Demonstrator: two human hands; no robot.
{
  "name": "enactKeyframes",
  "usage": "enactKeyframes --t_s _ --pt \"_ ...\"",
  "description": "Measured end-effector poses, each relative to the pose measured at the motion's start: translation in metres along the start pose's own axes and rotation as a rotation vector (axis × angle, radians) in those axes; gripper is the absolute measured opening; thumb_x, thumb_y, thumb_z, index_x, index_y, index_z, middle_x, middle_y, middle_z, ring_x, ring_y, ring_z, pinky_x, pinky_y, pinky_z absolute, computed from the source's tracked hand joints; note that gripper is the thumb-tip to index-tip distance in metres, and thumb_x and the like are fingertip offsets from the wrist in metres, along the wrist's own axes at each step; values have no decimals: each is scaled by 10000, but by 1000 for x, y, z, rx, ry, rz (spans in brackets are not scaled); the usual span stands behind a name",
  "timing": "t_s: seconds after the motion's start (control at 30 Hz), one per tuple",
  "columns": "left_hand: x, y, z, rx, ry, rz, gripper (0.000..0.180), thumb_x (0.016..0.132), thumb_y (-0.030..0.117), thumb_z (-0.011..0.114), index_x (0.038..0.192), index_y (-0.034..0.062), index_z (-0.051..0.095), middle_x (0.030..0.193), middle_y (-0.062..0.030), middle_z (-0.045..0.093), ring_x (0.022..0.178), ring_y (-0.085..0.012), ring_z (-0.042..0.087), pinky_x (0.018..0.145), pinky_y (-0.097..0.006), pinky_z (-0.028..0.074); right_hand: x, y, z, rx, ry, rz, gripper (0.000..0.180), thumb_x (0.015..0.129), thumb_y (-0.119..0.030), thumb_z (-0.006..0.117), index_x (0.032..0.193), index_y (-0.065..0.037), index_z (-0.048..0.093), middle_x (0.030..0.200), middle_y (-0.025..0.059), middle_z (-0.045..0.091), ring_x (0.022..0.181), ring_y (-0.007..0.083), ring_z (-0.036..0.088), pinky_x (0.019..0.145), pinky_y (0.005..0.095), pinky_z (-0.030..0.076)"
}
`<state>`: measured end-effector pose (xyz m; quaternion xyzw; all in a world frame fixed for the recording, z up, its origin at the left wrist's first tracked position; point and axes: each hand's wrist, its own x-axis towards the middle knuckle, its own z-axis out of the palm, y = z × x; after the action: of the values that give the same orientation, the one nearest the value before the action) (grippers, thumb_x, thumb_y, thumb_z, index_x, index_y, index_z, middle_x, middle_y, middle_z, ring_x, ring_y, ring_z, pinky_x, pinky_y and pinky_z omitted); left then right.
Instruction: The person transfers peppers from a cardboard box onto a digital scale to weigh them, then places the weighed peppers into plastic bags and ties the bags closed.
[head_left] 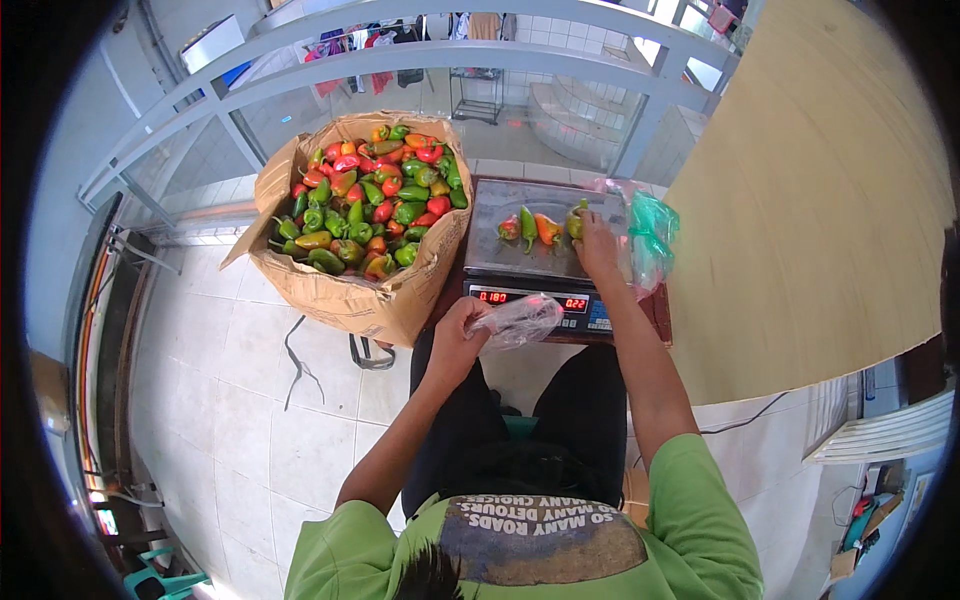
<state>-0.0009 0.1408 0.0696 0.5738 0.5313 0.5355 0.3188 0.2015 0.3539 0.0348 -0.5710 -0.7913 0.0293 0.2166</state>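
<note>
On the metal pan of a digital scale (490, 258) lie several peppers in a row, among them a slim green pepper (528, 229) and an orange pepper (548, 229). My right hand (598, 248) reaches over the pan, its fingers closed on the rightmost one, a green pepper (576, 221). In front of the scale's lit red display, my left hand (458, 338) pinches a clear plastic bag (525, 322), which hangs out to the right and looks empty.
Left of the scale stands a large cardboard box (340, 303) heaped with red, green and orange peppers (375, 200). Plastic bags, one green (653, 228), lie at the scale's right edge. A wooden board (800, 230) fills the right side. Metal railings (420, 65) run behind.
</note>
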Motion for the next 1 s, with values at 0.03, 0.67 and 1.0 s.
enactKeyframes --t_s 0.03,0.67,1.0 --pt "0 -3 0 -35 -14 -49 94 823 108 551 830 19 522 754 9 505 698 -62 466 627 -204 371 0 -1 1 2 -2 -3 508 640 -69 668 1100 -76 454 1074 136 509 974 330 510 807 400 439" --pt "25 11 19 -180 -144 -104 206 853 88 474 1016 -5 559 798 -59 576 734 -79 488 671 -231 408 -81 -45 -139 1252 -623 -390 535 700 -320 637 1121 -6 535 1258 127 423 1232 230 298 1017 348 221" --pt "26 27 11 35 -48 180 156 806 57 529 944 3 574 762 -73 539 655 -150 499 628 -253 399 -98 -56 -120 1313 -715 -131 463 730 -259 670 1096 -14 530 1019 50 505 934 117 483 860 251 373"
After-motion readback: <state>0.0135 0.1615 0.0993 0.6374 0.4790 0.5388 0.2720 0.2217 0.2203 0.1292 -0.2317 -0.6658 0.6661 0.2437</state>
